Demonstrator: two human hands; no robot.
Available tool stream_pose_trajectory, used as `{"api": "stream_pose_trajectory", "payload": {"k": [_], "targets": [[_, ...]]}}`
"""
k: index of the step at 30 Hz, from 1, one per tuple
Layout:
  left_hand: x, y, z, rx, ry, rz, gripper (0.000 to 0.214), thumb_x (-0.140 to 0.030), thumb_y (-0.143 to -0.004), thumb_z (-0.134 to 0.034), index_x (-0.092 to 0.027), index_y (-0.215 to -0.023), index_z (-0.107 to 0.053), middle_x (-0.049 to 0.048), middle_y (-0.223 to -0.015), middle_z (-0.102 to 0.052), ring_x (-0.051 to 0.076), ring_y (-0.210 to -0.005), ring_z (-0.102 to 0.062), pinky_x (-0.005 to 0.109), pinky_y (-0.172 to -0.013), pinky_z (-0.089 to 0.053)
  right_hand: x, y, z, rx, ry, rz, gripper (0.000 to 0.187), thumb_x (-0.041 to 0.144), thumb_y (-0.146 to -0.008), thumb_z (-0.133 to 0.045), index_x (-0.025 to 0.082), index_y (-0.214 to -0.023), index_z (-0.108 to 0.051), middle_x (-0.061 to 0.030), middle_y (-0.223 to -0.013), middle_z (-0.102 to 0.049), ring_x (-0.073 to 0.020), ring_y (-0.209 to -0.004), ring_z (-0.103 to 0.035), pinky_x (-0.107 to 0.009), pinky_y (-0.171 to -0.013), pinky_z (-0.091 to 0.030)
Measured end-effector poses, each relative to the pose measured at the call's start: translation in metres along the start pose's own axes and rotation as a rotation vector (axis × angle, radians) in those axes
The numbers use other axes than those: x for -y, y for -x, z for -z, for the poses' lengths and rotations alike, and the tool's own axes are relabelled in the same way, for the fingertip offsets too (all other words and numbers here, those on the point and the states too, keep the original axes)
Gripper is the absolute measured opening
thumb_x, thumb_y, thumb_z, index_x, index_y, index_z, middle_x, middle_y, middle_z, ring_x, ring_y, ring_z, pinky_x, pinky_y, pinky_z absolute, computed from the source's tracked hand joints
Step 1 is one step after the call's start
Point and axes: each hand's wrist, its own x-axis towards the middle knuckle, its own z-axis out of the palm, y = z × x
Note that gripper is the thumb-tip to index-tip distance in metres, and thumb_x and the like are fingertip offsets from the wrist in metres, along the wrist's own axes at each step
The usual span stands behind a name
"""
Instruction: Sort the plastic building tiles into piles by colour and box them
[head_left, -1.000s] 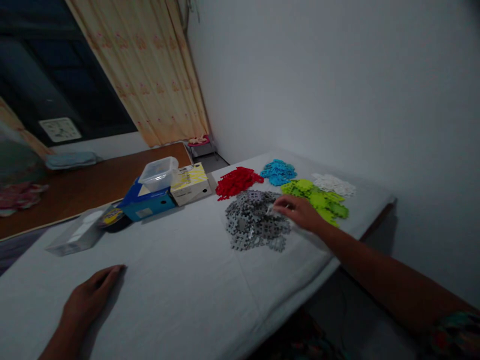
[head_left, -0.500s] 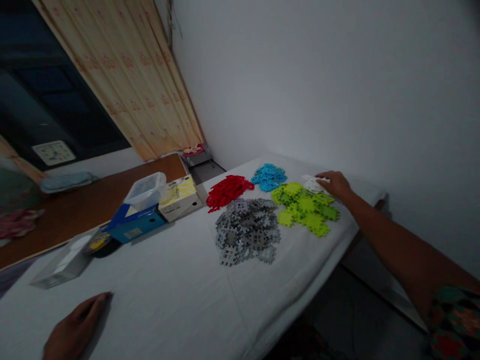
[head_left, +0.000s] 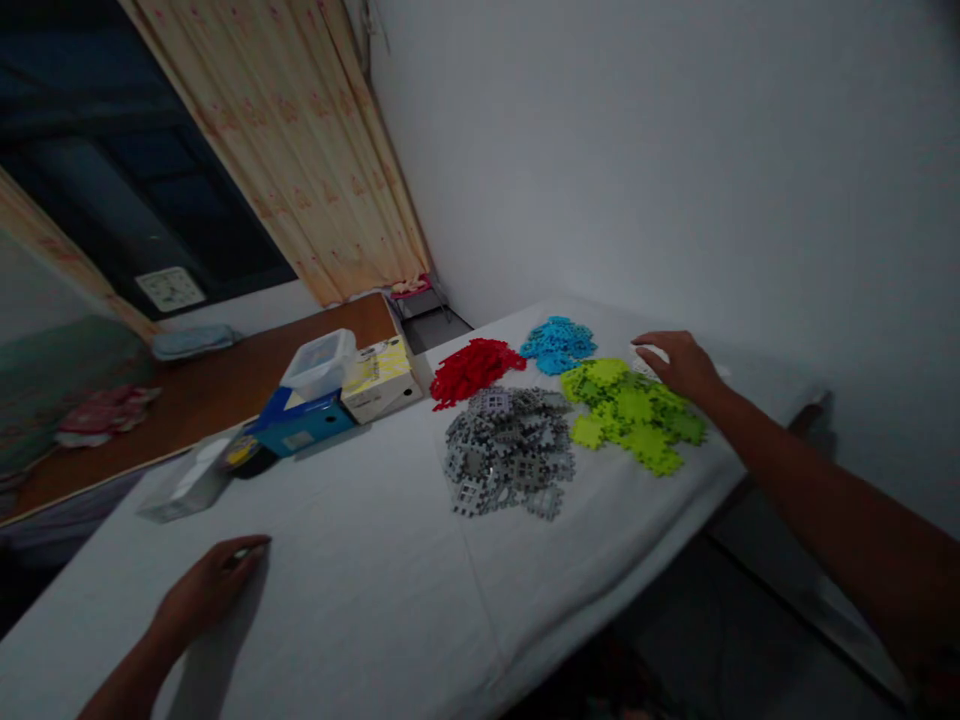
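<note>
Heaps of flat interlocking plastic pieces lie sorted by colour on a white-covered table: red, blue, grey, lime green and white. My right hand reaches across the green heap and lies over the white pieces, fingers bent down on them; what it grips is hidden. My left hand rests on the cloth near the front left, fingers loosely together and flat, holding nothing.
A clear lidded tub sits on a blue box beside a yellow-white box. A clear case and a dark round object lie left of them. A white wall runs along the right; a brown surface, curtain and dark window are behind.
My right hand left the grey heap, swung right over the green pieces and now sits on the white heap. My left hand stayed on the cloth while the view shifted.
</note>
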Motion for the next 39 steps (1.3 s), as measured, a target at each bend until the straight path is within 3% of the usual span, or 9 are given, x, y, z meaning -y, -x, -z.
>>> {"api": "stream_pose_trajectory", "payload": {"k": [3,7,10,13,16,20,25,31,39], "targets": [[-0.026,-0.003,-0.009,0.146,0.114,-0.079,0.045,-0.055,-0.065,-0.062,-0.026,-0.097,-0.075,0.0053,-0.111,-0.075,0.028,-0.094,-0.071,0.034,-0.080,-0.057,0.074,0.038,0.004,0.311,-0.214,0.120,0.032,0.044,-0.092,-0.049,0.021,-0.098,-0.070,-0.0087,-0.097,-0.072,-0.0209,-0.083,-0.065,-0.033,-0.076,-0.050],[-0.092,0.007,-0.034,0.241,0.183,-0.256,0.043,-0.055,-0.075,-0.055,-0.025,-0.100,-0.073,0.0044,-0.113,-0.073,0.025,-0.108,-0.066,0.031,-0.091,-0.054,0.141,0.092,-0.015,0.725,-0.280,0.301,0.020,0.038,-0.084,-0.065,0.022,-0.094,-0.066,-0.0057,-0.093,-0.068,-0.0195,-0.082,-0.063,-0.030,-0.074,-0.047],[-0.139,0.018,-0.047,0.297,0.215,-0.437,0.037,-0.045,-0.084,-0.050,-0.023,-0.102,-0.073,0.0060,-0.112,-0.073,0.023,-0.107,-0.066,0.032,-0.095,-0.050,0.156,0.111,-0.032,0.737,-0.279,0.334,0.016,0.034,-0.083,-0.066,0.022,-0.093,-0.065,-0.0063,-0.097,-0.066,-0.0216,-0.092,-0.061,-0.032,-0.081,-0.047],[-0.163,0.025,-0.054,0.333,0.218,-0.568,0.030,-0.036,-0.086,-0.051,-0.024,-0.101,-0.074,0.0055,-0.110,-0.073,0.022,-0.105,-0.064,0.033,-0.097,-0.047,0.164,0.114,-0.037,0.679,-0.282,0.305,0.016,0.036,-0.084,-0.064,0.023,-0.093,-0.064,-0.0068,-0.100,-0.065,-0.0212,-0.089,-0.061,-0.033,-0.079,-0.047],[-0.163,0.028,-0.061,0.308,0.273,-0.599,0.027,-0.031,-0.087,-0.052,-0.023,-0.100,-0.074,0.0052,-0.109,-0.073,0.021,-0.104,-0.063,0.033,-0.097,-0.045,0.190,0.111,-0.033,0.665,-0.337,0.311,0.019,0.042,-0.090,-0.058,0.024,-0.088,-0.063,-0.0060,-0.092,-0.065,-0.0185,-0.075,-0.060,-0.031,-0.071,-0.047],[-0.154,0.031,-0.073,0.242,0.398,-0.543,0.027,-0.033,-0.088,-0.052,-0.020,-0.098,-0.074,0.0064,-0.104,-0.072,0.019,-0.100,-0.063,0.031,-0.096,-0.046,0.261,0.109,-0.035,0.781,-0.498,0.480,0.027,0.041,-0.096,-0.048,0.023,-0.086,-0.064,-0.0054,-0.087,-0.065,-0.0173,-0.077,-0.060,-0.028,-0.072,-0.045],[-0.150,0.034,-0.078,0.206,0.478,-0.503,0.028,-0.034,-0.089,-0.052,-0.018,-0.097,-0.073,0.0072,-0.101,-0.073,0.019,-0.097,-0.064,0.030,-0.093,-0.047,0.335,0.114,-0.083,0.935,-0.447,0.626,0.016,0.029,-0.091,-0.055,0.019,-0.092,-0.068,-0.0063,-0.091,-0.068,-0.0177,-0.079,-0.061,-0.028,-0.073,-0.043],[-0.147,0.039,-0.081,0.170,0.444,-0.500,0.028,-0.034,-0.088,-0.051,-0.019,-0.097,-0.073,0.0073,-0.100,-0.073,0.020,-0.097,-0.063,0.032,-0.092,-0.047,0.338,0.134,-0.139,0.840,-0.530,0.654,0.017,0.027,-0.092,-0.051,0.019,-0.092,-0.067,-0.0054,-0.091,-0.068,-0.0172,-0.083,-0.061,-0.027,-0.075,-0.044],[-0.148,0.040,-0.076,0.178,0.476,-0.430,0.038,-0.044,-0.093,-0.045,-0.017,-0.087,-0.071,0.0065,-0.088,-0.071,0.018,-0.086,-0.063,0.029,-0.082,-0.049,0.338,0.135,-0.141,0.871,-0.614,0.649,0.017,0.027,-0.090,-0.052,0.020,-0.090,-0.068,-0.0044,-0.088,-0.068,-0.0167,-0.080,-0.062,-0.026,-0.073,-0.044]]}}
